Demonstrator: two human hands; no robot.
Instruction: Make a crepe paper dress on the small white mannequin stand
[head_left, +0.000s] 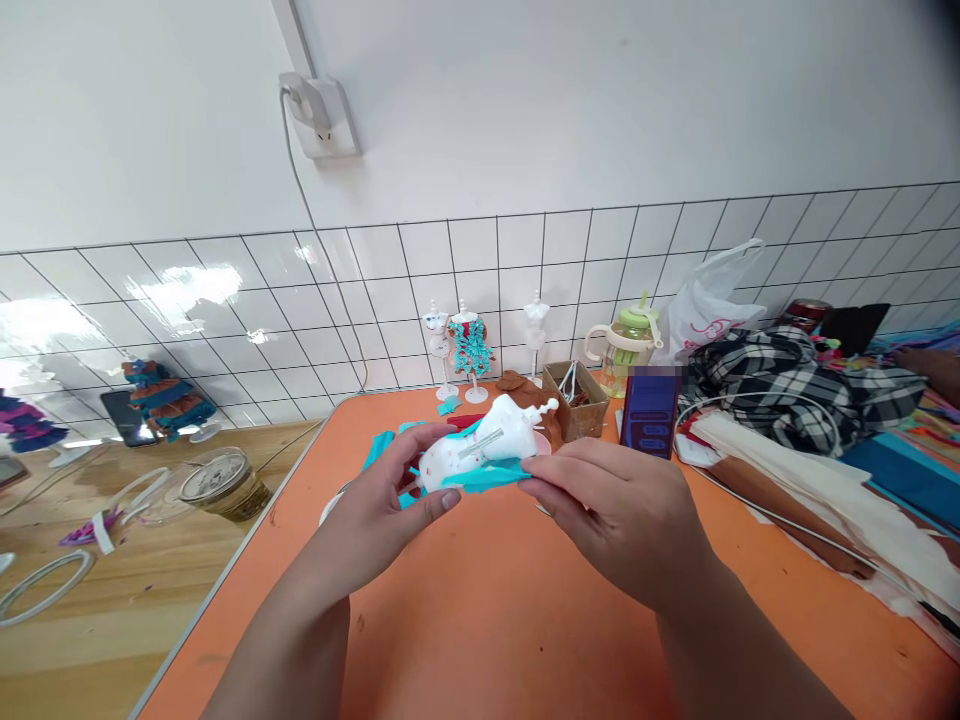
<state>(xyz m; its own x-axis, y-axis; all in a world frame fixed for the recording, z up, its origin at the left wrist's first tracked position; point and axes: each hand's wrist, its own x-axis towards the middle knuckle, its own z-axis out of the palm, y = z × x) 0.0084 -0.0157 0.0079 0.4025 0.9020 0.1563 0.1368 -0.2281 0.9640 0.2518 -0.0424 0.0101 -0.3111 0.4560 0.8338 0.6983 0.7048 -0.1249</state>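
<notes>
The small white plastic mannequin torso (487,445) lies sideways above the orange tabletop (510,620), with a teal fabric strip (484,479) along its underside. The left hand (375,510) grips the torso; the right hand (615,510) pinches the strip's end. Recommended: keep the strip taut and flat against the form.
</notes>
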